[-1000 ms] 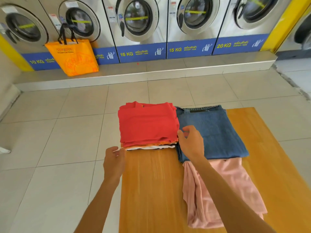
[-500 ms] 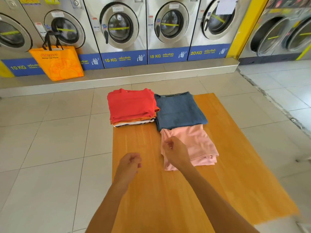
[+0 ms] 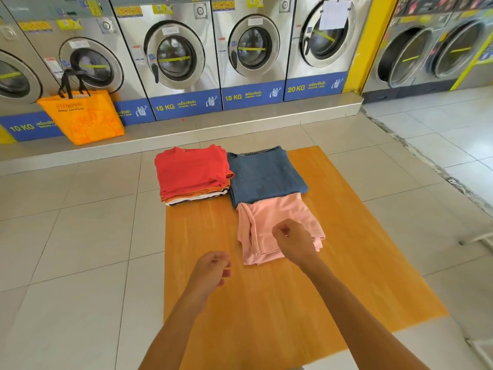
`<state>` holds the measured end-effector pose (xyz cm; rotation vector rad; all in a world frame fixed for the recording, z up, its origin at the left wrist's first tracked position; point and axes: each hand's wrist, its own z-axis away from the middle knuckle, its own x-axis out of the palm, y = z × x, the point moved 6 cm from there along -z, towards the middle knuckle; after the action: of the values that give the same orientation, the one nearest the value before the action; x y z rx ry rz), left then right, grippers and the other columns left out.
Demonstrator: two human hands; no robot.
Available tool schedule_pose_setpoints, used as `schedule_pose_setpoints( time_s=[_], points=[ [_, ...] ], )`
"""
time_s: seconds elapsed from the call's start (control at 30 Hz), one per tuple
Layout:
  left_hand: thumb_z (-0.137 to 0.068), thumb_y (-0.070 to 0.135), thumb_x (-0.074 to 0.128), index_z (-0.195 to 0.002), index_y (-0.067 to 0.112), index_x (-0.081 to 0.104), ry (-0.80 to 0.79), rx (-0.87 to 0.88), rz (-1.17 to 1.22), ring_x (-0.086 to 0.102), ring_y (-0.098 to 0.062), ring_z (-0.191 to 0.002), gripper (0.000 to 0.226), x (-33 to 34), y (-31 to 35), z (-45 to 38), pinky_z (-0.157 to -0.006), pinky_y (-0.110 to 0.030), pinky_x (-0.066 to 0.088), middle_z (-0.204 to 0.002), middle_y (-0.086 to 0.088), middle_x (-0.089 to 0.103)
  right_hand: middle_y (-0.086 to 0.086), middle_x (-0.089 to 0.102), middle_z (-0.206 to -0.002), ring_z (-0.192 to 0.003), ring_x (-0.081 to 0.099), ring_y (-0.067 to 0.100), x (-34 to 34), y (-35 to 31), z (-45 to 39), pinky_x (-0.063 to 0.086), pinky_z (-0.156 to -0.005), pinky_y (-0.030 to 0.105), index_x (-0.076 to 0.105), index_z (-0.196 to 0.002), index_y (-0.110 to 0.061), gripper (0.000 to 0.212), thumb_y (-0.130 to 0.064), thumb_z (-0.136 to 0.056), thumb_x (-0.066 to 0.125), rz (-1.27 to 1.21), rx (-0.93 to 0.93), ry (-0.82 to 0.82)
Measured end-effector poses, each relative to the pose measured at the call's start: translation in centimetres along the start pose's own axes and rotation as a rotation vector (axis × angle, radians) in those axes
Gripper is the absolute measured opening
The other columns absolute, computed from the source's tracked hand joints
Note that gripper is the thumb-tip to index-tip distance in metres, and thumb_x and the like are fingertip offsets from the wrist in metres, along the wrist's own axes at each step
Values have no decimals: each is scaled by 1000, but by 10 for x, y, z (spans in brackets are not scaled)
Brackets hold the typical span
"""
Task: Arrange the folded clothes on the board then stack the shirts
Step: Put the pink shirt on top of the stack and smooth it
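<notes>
While both hands hang loosely curled, holding nothing, right hand [image 3: 294, 243] over pink shirt [image 3: 277, 222], left hand [image 3: 212, 271] beside it

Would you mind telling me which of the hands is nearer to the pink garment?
Right. The right hand is over the pink garment; the left hand is beside it over the bare board.

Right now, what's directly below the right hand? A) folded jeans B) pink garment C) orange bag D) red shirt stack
B: the right hand hovers over the near part of the pink garment, which lies on the wooden board just in front of the folded jeans; the red shirt stack sits further off to the left.
</notes>
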<state>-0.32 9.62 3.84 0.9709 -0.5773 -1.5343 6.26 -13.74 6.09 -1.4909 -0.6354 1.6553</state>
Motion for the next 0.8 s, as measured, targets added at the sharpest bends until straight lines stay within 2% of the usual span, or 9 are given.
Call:
schedule_pose_setpoints(
  time_s=[0.17, 0.23, 0.3, 0.4, 0.5, 0.57, 0.7, 0.8],
  points=[
    [-93, 25, 53, -101, 20, 66, -6, -54, -99, 65, -20, -90, 16, 41, 26, -46, -84, -40, 56, -100, -6, 69, -4, 68, -92, -90, 62, 17, -29, 27, -42, 46, -68, 24, 67, -99, -11, 17, -22, -95, 55, 3, 67, -1],
    [-89, 26, 53, -104, 18, 62, 29, -81, -165, 62, -20, -92, 20, 59, 35, -73, -80, -37, 54, -106, -4, 66, 0, 69, -92, -90, 64, 23, -41, 46, -64, 50, -70, 32, 66, -97, -8, 18, -21, -94, 54, 30, 110, -3],
    [-87, 33, 58, -119, 17, 55, 62, -90, -212, 60, -21, -102, 36, 75, 44, -103, -80, -35, 52, -119, -1, 60, 5, 66, -101, -95, 62, 28, -50, 66, -88, 50, -75, 36, 63, -107, -6, 22, -21, -94, 54, 68, 174, 2],
    [-80, 50, 66, -138, 15, 41, 177, -131, -328, 52, -31, -121, 73, 93, 46, -146, -98, -45, 49, -136, -8, 50, 15, 56, -127, -117, 54, 36, -56, 95, -119, 45, -91, 40, 50, -127, -6, 40, -30, -96, 56, 102, 287, 22],
    [-78, 62, 67, -147, 14, 31, 275, -106, -470, 43, -36, -134, 92, 107, 50, -170, -110, -49, 38, -148, -12, 42, 19, 48, -137, -126, 48, 39, -47, 112, -142, 43, -99, 45, 43, -135, -4, 52, -38, -97, 54, 110, 356, -33],
    [-82, 59, 65, -149, 12, 28, 228, -138, -365, 44, -35, -135, 90, 116, 48, -174, -110, -46, 39, -151, -12, 42, 19, 49, -136, -122, 51, 39, -36, 117, -149, 45, -94, 44, 41, -134, -2, 56, -41, -96, 54, 41, 398, -102],
    [-97, 57, 40, -149, 9, 35, 208, -305, -157, 44, -36, -135, 71, 107, 32, -171, -108, -44, 38, -152, -13, 42, 7, 62, -117, -97, 57, 28, -19, 118, -143, 44, -75, 37, 48, -119, -10, 51, -50, -91, 59, -62, 401, -181],
    [-94, 60, 46, -147, 9, 38, 252, -399, 71, 48, -36, -130, 75, 86, 13, -152, -106, -45, 41, -147, -13, 47, 0, 64, -108, -96, 60, 25, -13, 120, -134, 46, -75, 37, 53, -117, -16, 53, -59, -87, 60, 2, 353, -277]
  ],
)
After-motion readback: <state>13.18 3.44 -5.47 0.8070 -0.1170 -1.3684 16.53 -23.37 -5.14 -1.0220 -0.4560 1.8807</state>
